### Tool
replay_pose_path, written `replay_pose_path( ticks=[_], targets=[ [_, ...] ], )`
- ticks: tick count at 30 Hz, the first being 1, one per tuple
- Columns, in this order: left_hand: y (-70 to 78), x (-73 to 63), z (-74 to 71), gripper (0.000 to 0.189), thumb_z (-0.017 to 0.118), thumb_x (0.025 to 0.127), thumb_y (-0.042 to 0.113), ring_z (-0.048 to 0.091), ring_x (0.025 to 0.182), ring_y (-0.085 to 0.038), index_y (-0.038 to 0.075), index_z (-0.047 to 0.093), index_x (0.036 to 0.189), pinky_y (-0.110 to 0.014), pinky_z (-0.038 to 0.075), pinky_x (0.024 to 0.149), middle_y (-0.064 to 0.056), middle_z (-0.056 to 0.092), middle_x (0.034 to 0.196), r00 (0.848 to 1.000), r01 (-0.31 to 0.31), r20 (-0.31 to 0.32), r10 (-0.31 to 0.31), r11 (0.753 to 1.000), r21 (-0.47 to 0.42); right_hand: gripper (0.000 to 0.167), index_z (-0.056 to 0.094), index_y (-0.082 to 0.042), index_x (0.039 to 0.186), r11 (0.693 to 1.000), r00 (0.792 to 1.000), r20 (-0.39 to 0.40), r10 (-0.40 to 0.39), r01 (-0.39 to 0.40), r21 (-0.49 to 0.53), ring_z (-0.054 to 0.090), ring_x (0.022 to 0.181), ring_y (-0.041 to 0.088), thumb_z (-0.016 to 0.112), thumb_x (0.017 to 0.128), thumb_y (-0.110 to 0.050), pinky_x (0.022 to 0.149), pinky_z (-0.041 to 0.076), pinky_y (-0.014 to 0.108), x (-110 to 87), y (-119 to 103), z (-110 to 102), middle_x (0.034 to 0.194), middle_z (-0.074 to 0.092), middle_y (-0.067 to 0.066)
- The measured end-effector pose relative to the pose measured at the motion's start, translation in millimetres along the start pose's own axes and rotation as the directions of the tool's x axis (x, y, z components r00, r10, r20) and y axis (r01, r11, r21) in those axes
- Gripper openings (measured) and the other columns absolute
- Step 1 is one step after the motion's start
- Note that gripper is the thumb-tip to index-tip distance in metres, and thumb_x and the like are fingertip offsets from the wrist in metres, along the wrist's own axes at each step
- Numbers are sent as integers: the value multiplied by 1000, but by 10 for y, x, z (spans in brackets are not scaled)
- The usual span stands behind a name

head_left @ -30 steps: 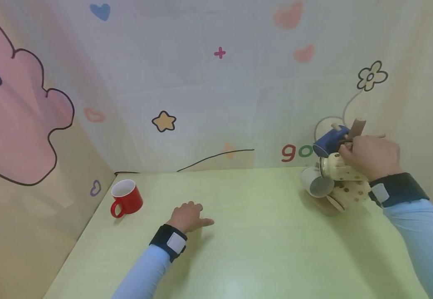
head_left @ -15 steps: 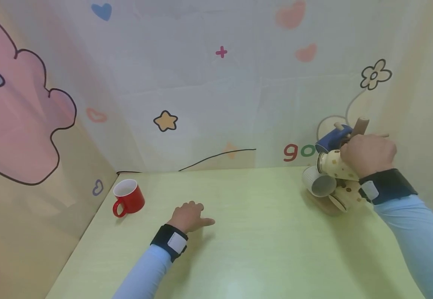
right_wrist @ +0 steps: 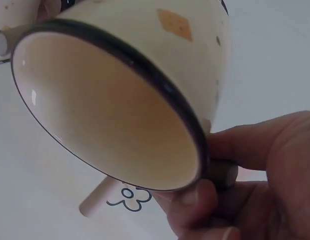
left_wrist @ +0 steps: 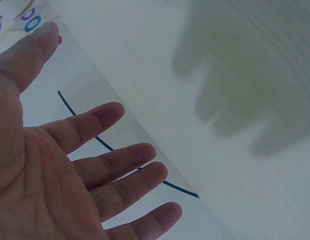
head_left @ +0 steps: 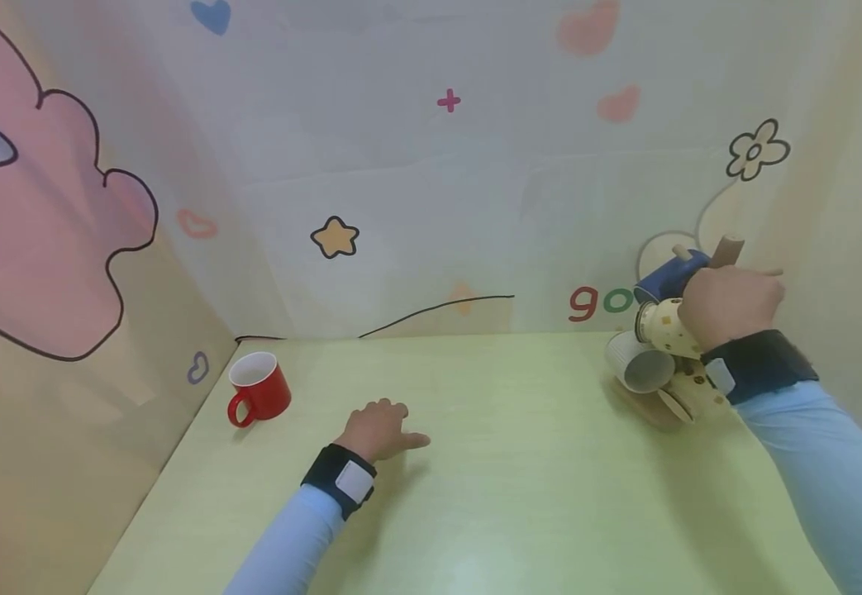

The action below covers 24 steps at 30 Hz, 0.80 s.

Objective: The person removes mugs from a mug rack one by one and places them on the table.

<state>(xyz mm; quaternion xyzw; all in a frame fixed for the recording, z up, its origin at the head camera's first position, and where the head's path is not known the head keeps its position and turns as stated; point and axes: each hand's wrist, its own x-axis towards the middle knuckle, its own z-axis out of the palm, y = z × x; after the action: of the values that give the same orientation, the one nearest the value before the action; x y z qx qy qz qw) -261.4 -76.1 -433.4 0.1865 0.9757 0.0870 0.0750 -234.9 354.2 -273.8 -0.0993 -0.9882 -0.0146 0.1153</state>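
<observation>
Head view: our right hand (head_left: 731, 307) moved a bit left, gripping the cream mug (right_wrist: 109, 107); we likely aren't done there. Our left hand (head_left: 374, 431) holds nothing.

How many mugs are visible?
5: red mug at left; at right, blue mug topmost, cream patterned mug beneath, white ribbed mug lower, cream spotted mug lowest. Right hand may hide others.

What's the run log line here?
right hand: grips cream mug at wooden rack; left hand: above table, holding nothing; red mug: upright on table
</observation>
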Motion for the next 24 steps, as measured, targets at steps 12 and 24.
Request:
replay_pose_path(
  ticks=[12, 24],
  targets=[
    [32, 15, 2, 61, 71, 87, 52, 61, 96, -32, 2, 64, 121, -52, 51, 85, -16, 64, 109, 1000, 2, 13, -2, 1000, -17, 33, 63, 5, 68, 1000, 999, 53, -13, 12, 8, 56, 60, 42, 49, 88, -17, 51, 41, 43, 35, 73, -33, 71, 61, 35],
    [53, 35, 32, 61, 71, 87, 52, 61, 97, -32, 2, 64, 121, -52, 51, 85, -16, 64, 108, 1000, -2, 21, 3, 1000, -12, 40, 59, 1, 62, 993, 999, 19, -32, 29, 111, 50, 54, 35, 48, 92, -22, 45, 42, 50, -20, 264, 46, 60, 51, 17]
  ],
)
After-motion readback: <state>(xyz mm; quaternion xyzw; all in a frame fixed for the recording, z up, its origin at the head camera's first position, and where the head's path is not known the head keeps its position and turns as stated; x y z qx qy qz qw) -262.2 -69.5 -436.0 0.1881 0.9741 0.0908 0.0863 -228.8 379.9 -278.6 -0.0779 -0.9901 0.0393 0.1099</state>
